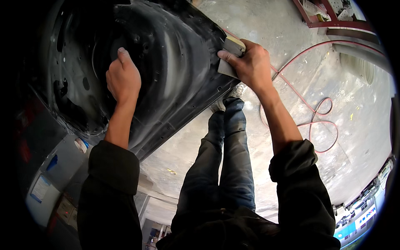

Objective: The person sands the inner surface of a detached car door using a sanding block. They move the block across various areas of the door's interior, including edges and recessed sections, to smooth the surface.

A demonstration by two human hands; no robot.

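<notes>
A large black car body panel [183, 71] spreads across the upper left, its surface streaked with dull grey patches and pierced with holes. At its right edge, my right hand [253, 64] is closed around a yellowish sanding block [236, 44]. Grey sandpaper [226, 69] shows beneath the thumb, lying against the panel's edge. My left hand [124, 79] is over the panel's middle, fingers curled in and thumb stretched upward. The palm faces away, so anything inside those fingers is hidden, and whether the hand touches the panel I cannot tell.
A red hose [296, 92] loops over the stained concrete floor [358, 112] on the right. A red-framed shelf [333, 23] holding items stands at the upper right. My shoes [236, 91] are close to the panel's lower edge. A grey cabinet [68, 160] is at the lower left.
</notes>
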